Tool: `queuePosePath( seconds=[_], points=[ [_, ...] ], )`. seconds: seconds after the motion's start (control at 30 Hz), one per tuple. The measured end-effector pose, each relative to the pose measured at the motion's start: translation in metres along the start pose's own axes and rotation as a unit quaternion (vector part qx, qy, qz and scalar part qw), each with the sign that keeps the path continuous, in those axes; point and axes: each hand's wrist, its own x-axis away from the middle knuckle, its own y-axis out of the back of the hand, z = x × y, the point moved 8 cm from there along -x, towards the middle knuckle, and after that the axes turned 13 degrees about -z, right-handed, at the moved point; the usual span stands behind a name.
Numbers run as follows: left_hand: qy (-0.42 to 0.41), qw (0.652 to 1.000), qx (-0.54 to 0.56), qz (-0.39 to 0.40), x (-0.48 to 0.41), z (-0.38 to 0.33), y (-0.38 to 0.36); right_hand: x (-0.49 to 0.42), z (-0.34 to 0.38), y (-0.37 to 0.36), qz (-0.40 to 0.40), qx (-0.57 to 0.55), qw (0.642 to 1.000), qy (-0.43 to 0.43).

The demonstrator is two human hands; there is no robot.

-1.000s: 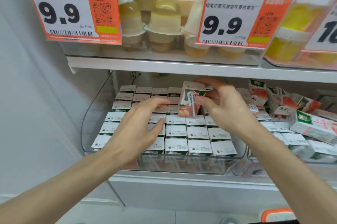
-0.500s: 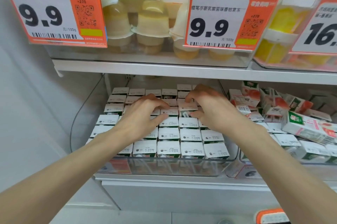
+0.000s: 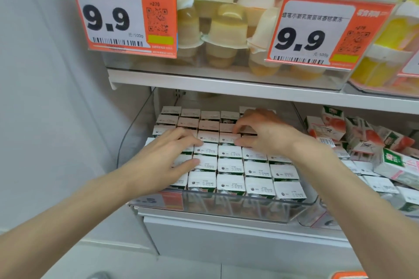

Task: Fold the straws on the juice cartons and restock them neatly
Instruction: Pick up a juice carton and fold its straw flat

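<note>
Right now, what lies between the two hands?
Between left hand and right hand: only white tops of juice cartons in the clear bin; head view.

- In clear bin (image 3: 238, 208) on lower shelf (image 3: 226, 233): juice cartons (image 3: 230, 166), upright in rows.
- Just right of that bin: loose cartons (image 3: 362, 140), tumbled in a heap.
- On upper shelf (image 3: 226, 84), above the cartons: jelly cups (image 3: 226, 33) in bins.
- At front of upper bins: price tags (image 3: 113, 17).

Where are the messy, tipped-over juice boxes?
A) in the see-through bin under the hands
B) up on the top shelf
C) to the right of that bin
C: the cartons right of the clear bin lie tipped in a heap, while those inside it stand in neat rows.
</note>
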Motion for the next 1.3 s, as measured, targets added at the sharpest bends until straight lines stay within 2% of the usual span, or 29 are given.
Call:
queuePosePath(
  seconds=[0.17, 0.3, 0.53, 0.67, 0.83, 0.93, 1.1, 1.3],
  points=[
    [0.01, 1.0, 0.028, -0.005, 0.023, 0.003, 0.007, -0.005, 0.006, -0.003, 0.031, 0.028, 0.999, 0.014],
    [0.02, 0.999, 0.038, -0.003, 0.028, 0.006, 0.007, 0.002, 0.009, -0.001, 0.027, 0.001, 0.999, 0.025],
    [0.039, 0.995, 0.082, -0.042, 0.027, 0.006, 0.014, 0.031, 0.016, 0.034, -0.1, -0.144, 0.984, 0.023],
    [0.07, 0.976, 0.191, -0.08, 0.02, -0.005, 0.022, 0.057, 0.036, 0.051, -0.195, -0.232, 0.952, 0.046],
    [0.054, 0.949, 0.304, -0.068, 0.018, -0.035, 0.024, 0.076, 0.056, 0.038, -0.169, -0.403, 0.899, -0.012],
    [0.083, 0.928, 0.357, -0.065, 0.021, -0.037, 0.021, 0.085, 0.053, 0.033, -0.169, -0.469, 0.864, -0.07],
    [0.134, 0.891, 0.434, -0.03, 0.03, -0.038, 0.013, 0.094, 0.049, 0.024, -0.15, -0.496, 0.843, -0.142],
    [0.179, 0.849, 0.497, -0.001, 0.036, -0.037, 0.006, 0.095, 0.045, 0.011, -0.174, -0.581, 0.765, -0.219]
  ],
)
